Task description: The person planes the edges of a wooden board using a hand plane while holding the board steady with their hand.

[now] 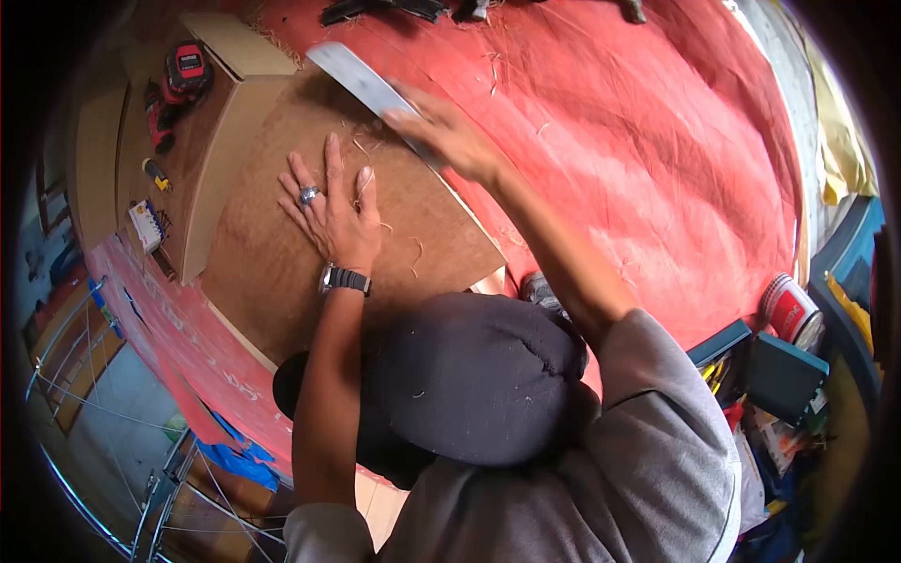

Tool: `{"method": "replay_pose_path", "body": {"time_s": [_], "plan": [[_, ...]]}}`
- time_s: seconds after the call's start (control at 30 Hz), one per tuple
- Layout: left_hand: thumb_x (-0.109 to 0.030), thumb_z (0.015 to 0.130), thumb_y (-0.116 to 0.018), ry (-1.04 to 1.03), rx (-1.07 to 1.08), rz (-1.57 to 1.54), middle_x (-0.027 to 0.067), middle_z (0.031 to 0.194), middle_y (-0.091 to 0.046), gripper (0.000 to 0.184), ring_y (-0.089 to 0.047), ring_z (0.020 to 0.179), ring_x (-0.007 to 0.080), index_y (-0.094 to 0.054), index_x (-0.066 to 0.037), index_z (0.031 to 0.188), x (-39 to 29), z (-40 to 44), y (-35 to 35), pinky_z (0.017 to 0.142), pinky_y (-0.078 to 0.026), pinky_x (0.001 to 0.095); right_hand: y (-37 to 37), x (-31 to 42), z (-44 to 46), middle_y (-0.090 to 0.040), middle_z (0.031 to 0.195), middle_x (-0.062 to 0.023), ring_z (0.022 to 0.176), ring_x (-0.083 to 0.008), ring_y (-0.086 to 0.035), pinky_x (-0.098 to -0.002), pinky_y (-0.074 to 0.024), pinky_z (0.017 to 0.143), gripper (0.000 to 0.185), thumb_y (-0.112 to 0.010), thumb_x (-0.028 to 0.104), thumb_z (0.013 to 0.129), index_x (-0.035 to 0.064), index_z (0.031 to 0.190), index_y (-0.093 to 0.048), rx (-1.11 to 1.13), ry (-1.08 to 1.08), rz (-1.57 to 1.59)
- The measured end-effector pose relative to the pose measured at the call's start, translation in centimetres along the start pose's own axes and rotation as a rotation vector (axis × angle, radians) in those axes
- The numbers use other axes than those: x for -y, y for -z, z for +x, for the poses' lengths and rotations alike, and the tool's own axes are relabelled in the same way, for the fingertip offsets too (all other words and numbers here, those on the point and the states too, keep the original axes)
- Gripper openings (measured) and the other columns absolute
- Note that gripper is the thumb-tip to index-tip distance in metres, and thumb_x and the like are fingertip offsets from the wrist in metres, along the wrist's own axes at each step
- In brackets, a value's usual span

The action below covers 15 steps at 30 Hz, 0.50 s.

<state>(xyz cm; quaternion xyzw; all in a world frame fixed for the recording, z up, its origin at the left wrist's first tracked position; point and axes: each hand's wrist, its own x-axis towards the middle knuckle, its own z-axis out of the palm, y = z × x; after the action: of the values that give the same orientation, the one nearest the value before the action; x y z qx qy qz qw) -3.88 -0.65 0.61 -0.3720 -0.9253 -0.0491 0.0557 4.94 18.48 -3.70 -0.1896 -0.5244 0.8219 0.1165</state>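
Observation:
My left hand [336, 220] lies flat with its fingers spread on a brown wooden board [272, 206]. It wears a ring, and there is a watch on the wrist. My right hand [441, 136] is wrapped round a long grey metal hand plane [355, 80], which lies along the board's upper right edge; its grip is hidden behind the fingers. Thin curled wood shavings [416, 255] are scattered on the board, several of them close to my left hand.
A red cordless drill [186, 75], a yellow-and-black tool [156, 174] and a small box [146, 226] rest on wood at the left. Red sheeting [657, 188] covers the floor. A can [790, 308] and an open green case [786, 375] stand at the right.

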Motion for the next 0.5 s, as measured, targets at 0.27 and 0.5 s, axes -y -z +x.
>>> {"method": "replay_pose_path", "body": {"time_s": [0.27,0.5], "plan": [[-0.057,0.104,-0.050,0.020,0.005,0.010,0.0248,0.169,-0.026,0.065,-0.024,0.151,0.0564,-0.035,-0.037,0.163,0.0,0.2,-0.1,0.120,-0.017,0.0714,2.9,-0.4,-18.2,-0.057,0.148,-0.0138,0.139,-0.0223,-0.050,-0.0400,-0.0354,0.119,0.072,-0.068,0.036,0.102,-0.0013,0.158,-0.042,-0.017,-0.346,0.083],[-0.057,0.104,-0.049,0.028,0.023,0.023,0.0243,0.169,-0.026,0.064,-0.024,0.151,0.0569,-0.035,-0.038,0.163,0.0,-0.1,-0.1,0.120,-0.017,0.0717,2.0,0.3,-12.3,-0.046,0.160,-0.0151,0.147,-0.0248,-0.042,-0.0391,-0.0306,0.123,0.079,-0.069,0.046,0.100,-0.0007,0.158,-0.042,-0.022,-0.245,-0.053]]}}
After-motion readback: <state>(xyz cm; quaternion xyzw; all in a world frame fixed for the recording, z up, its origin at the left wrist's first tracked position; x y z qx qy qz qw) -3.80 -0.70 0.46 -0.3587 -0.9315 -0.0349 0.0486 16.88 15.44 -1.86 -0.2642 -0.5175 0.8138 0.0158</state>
